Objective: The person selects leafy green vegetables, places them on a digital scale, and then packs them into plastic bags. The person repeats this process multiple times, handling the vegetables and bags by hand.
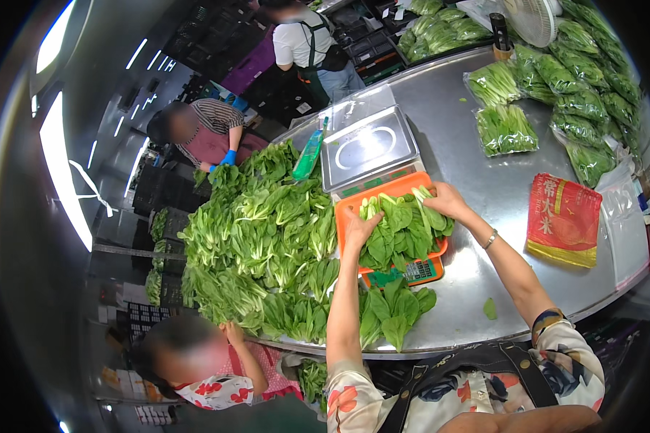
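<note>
An orange plastic tray (352,204) rests on a digital scale (432,269), holding a pile of leafy greens (398,227) with pale stems. My left hand (359,230) lies at the tray's left side, thumb and fingers spread, the thumb touching the greens. At the right side of the pile, my right hand (447,201) pinches the stems of some greens between thumb and fingers. Part of the scale is hidden under the tray. Loose greens (395,314) lie on the table just in front of it.
A large heap of greens (271,233) covers the steel table's (466,319) left side. Beyond the tray stands a second scale (368,143). Bagged greens (506,130), a red rice bag (563,219) and a fan (531,21) are at right. Co-workers (227,130) stand nearby.
</note>
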The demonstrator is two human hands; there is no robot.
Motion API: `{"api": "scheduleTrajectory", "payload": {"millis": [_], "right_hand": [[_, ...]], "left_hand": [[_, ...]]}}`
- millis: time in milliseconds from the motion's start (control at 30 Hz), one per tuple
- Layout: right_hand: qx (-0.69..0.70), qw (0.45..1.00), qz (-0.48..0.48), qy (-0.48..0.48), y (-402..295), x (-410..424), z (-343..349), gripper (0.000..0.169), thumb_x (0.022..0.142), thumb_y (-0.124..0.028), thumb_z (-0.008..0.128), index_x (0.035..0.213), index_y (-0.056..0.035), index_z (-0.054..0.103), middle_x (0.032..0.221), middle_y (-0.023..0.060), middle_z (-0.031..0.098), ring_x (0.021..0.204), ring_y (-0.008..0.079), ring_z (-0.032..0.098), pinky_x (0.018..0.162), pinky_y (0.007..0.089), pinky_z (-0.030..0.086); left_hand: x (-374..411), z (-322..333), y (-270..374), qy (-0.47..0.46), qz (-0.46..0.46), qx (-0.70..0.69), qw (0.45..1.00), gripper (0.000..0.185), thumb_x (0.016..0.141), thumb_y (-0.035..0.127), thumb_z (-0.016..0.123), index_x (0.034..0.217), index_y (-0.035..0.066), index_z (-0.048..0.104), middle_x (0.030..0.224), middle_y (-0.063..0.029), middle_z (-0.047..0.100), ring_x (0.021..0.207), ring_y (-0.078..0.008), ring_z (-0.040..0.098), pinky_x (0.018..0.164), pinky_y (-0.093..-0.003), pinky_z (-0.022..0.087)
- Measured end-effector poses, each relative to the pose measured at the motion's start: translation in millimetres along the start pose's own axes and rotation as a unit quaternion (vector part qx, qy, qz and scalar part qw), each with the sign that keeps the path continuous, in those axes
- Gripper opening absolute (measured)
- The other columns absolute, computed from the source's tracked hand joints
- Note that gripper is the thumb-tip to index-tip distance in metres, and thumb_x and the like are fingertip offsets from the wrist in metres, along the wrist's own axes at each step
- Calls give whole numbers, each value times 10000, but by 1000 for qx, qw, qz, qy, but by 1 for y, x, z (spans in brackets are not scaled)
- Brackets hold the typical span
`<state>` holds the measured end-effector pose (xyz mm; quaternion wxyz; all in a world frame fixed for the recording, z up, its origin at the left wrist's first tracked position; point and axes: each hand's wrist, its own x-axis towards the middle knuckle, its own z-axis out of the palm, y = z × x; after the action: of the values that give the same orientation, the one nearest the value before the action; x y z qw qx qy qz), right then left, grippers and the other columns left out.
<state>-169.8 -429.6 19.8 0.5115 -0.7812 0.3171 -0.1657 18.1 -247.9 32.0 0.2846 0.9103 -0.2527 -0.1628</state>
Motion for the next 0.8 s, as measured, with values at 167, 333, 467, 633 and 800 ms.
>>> {"api": "scheduleTrajectory", "payload": {"millis": [167,333,467,633,800], "right_hand": [[-107,991,20,-82,-27,17,28,536,732,-407,593,993,60,609,915,215,648,854,318,634,759,394,493],[-178,980,43,-76,-49,5,50,570,717,-412,610,1012,75,575,978,241,621,929,351,608,807,419,482],[-94,995,29,-29,-46,-9,45,522,692,-323,632,1028,68,548,963,236,617,926,356,600,793,420,477],[3,1000,18,20,-42,-14,40,491,682,-275,634,1039,43,522,965,230,615,929,357,595,788,424,469],[-33,999,-34,14,-64,7,32,432,706,-267,609,985,51,518,939,250,611,910,367,598,773,422,475]], "left_hand": [[-4,4,16,13,-3,101,995,780,658,542,723,1143,24,398,1113,-189,560,1102,-374,501,900,-617,320],[-5,9,19,47,-40,186,981,730,668,536,715,1132,27,471,1159,-213,556,1127,-399,483,918,-637,309],[-2,0,14,10,-39,113,993,652,667,494,719,1077,26,526,1075,-213,599,1089,-361,524,911,-576,351],[-2,-7,3,22,-4,10,1000,529,680,437,707,999,43,555,933,-203,633,953,-343,585,823,-445,425],[10,-15,-7,47,33,-31,998,416,737,367,674,989,56,560,947,-182,630,937,-342,583,810,-407,439]]}}
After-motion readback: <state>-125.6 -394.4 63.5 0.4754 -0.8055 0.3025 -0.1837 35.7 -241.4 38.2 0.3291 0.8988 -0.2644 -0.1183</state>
